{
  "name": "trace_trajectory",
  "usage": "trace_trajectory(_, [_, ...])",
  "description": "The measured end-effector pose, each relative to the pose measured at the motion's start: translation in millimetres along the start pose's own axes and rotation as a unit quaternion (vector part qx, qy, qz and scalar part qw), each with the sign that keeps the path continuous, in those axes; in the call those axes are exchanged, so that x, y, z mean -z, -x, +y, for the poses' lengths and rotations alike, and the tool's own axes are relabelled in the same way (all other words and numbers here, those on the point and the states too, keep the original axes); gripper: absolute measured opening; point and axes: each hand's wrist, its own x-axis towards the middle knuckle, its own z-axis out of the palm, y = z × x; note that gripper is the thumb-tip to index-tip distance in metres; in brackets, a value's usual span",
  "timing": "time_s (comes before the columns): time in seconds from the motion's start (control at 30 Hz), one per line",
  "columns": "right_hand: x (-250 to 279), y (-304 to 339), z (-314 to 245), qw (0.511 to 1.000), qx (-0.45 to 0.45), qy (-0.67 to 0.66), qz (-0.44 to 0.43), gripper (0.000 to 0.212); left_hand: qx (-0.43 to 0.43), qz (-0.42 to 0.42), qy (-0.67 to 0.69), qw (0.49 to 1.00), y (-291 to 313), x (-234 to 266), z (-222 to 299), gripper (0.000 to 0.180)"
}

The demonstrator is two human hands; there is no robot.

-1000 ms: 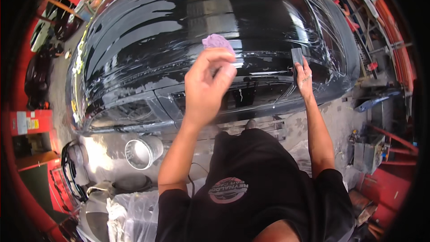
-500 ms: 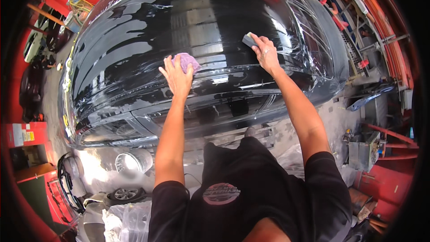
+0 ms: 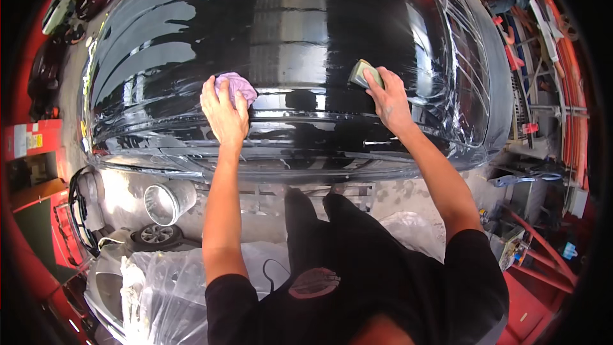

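Note:
A wet, glossy black car roof (image 3: 357,13) spreads in front of me, with milky grey film on its left part and whitish residue along the right edge. My left hand (image 3: 223,114) is closed around a crumpled purple cloth (image 3: 240,87) at the roof's near side. Over to the right, my right hand (image 3: 391,101) grips a small grey-green sanding block (image 3: 366,73) between thumb and fingers. The block is tilted, showing a yellowish edge. Whether it touches the paint cannot be made out.
Below the car on the left stand a translucent bucket (image 3: 169,202) and a wheel (image 3: 157,234). Clear plastic sheeting (image 3: 179,291) lies nearer me. A red cabinet (image 3: 33,139) is at far left; racks with long parts (image 3: 562,83) line the right.
My left hand has moved left with the cloth. The sanding block in my right hand has turned to show its greenish face. My view has shifted, lowering the roof's far edge out of sight.

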Motion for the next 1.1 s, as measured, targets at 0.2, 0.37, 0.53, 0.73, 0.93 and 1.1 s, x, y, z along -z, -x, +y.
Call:
trace_trajectory(0.2, [-72,-179,79,0.996,0.014,0.068,0.052,0.049,-0.002,-0.022,0.026,0.999,-14,-13,19,0.043])
trace_trajectory(0.37, [-86,-175,38,0.997,0.046,0.040,0.051,0.051,0.007,-0.035,-0.005,0.999,-2,-11,-2,0.047])
trace_trajectory(0.53, [-21,-20,22,0.999,0.043,-0.021,-0.016,0.065,0.032,-0.043,-0.033,0.998,-5,-2,3,0.045])
trace_trajectory(0.73, [-103,-262,71,0.994,-0.012,0.102,0.023,0.043,0.003,-0.041,0.038,0.998,-25,-7,31,0.052])
trace_trajectory(0.93, [-68,-110,-34,0.997,0.073,-0.036,-0.001,0.061,0.002,-0.045,0.039,0.998,-18,10,-23,0.055])
trace_trajectory(1.1, [-60,-104,3,0.996,0.092,-0.007,-0.003,0.067,0.007,-0.021,0.046,0.999,-14,4,-14,0.045])
